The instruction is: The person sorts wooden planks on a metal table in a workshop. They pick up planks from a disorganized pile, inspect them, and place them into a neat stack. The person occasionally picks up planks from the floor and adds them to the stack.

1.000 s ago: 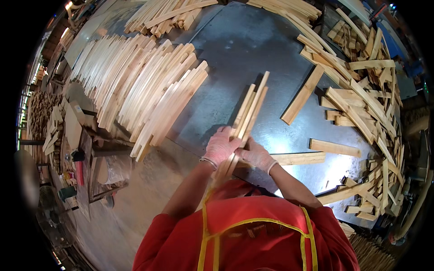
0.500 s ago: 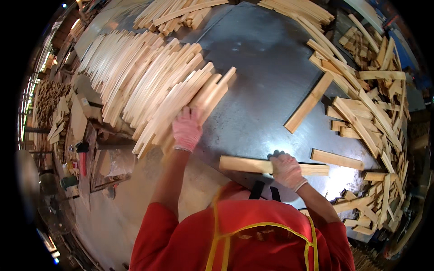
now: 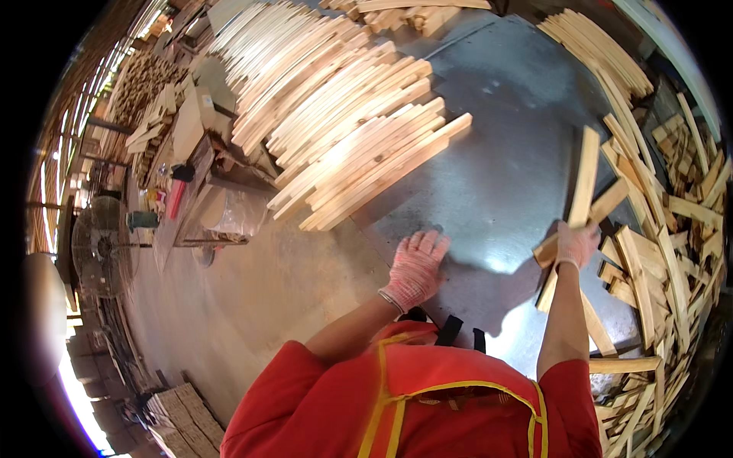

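Note:
My right hand (image 3: 578, 245), in a pale glove with a reddish palm, is closed around a wooden board (image 3: 585, 177). The board points away from me, its near end showing below the hand. Beneath it, a second board (image 3: 608, 201) lies crosswise on the metal tabletop (image 3: 496, 183). My left hand (image 3: 417, 269), gloved alike, is over the table's near edge with fingers stretched out and nothing in them. Beyond it, to the left, a long row of wooden strips (image 3: 359, 145) lies side by side.
A jumbled heap of wood pieces (image 3: 649, 275) runs along the right side. More boards (image 3: 603, 53) are stacked at the far right. To the left stand a fan (image 3: 99, 244) and a bench (image 3: 187, 198) with a plastic bag; stacked timber (image 3: 187, 420) is at the lower left.
My left hand has left the row of strips and moved back to the table's near edge. My right hand has carried its board rightward and turned it lengthwise. The view has shifted.

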